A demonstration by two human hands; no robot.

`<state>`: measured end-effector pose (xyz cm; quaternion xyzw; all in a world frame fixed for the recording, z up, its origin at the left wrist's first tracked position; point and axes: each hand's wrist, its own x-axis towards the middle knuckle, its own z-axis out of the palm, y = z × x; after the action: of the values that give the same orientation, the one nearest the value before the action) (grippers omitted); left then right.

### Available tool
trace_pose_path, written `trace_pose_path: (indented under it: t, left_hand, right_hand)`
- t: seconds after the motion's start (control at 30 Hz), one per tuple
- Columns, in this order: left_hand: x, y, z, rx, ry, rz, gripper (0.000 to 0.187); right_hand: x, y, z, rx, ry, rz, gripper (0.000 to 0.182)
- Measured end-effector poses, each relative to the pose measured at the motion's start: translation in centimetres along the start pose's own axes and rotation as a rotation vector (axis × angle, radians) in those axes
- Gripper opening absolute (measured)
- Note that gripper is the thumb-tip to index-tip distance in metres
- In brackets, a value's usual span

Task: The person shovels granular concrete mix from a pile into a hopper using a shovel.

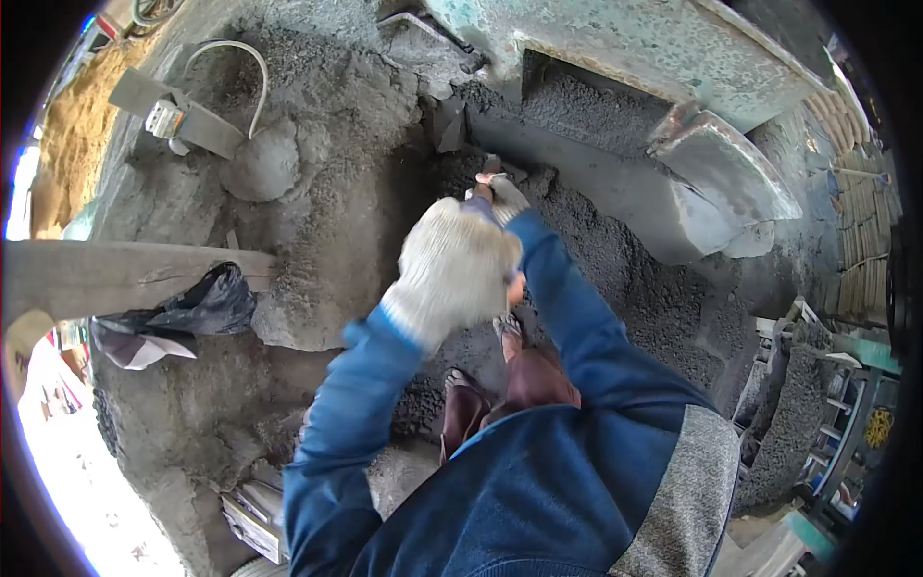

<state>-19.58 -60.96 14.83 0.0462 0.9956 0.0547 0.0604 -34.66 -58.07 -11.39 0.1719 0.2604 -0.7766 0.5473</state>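
My left hand point(450, 269), in a cream knitted glove, is closed around the upper part of a long tool's handle point(491, 165). It is closest to the camera and slightly blurred, and hides much of the handle. My right hand point(507, 200), also gloved, grips the handle just beyond it. The tool's working end cannot be made out clearly against the grey material. Dark, damp, gravelly mix point(601, 250) lies heaped under and to the right of my hands. My feet point(460, 381) stand close behind the heap.
Ahead is a pale green, mix-spattered metal panel point(635, 48) with an opening below. A curved metal plate point(726, 168) stands at right. A wooden beam point(135, 274) with a black bag point(207, 303) juts in from the left. A caked rack point(793, 413) stands lower right.
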Motion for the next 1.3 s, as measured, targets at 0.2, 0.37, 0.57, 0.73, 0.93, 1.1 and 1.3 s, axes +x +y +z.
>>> trace_pose_path:
  t: [0.2,0.37,0.57,0.73,0.93,1.1,1.3]
  left_hand:
    - [-3.4,2.2,16.7,-0.190,0.013,-0.234,0.023]
    - [-15.2,7.7,23.8,-0.540,-0.307,-0.486,0.036]
    - [-17.7,6.2,9.9,-0.261,0.121,-0.047,0.023]
    - [-14.1,2.8,-4.4,-0.006,0.389,0.051,0.027]
    - [-4.2,0.7,-6.0,-0.004,0.217,0.116,0.035]
    - [-2.3,2.9,10.5,-0.296,-0.108,-0.021,0.029]
    - [-17.6,7.1,18.6,-0.602,-0.248,-0.142,0.035]
  right_hand:
    - [6.8,7.5,-12.3,-0.401,0.392,0.126,0.014]
    - [8.8,24.7,-26.6,-2.418,-0.066,-0.194,0.026]
    - [-2.1,18.0,-11.0,-1.752,-0.132,-0.333,0.016]
    - [-11.1,8.0,6.3,-0.355,0.045,-0.007,0.019]
    - [-5.4,-1.2,3.6,-0.226,0.046,-0.044,0.013]
    - [0.3,2.7,-13.0,-0.370,0.290,0.090,0.013]
    - [-1.9,18.7,-21.5,-0.358,0.406,0.172,0.011]
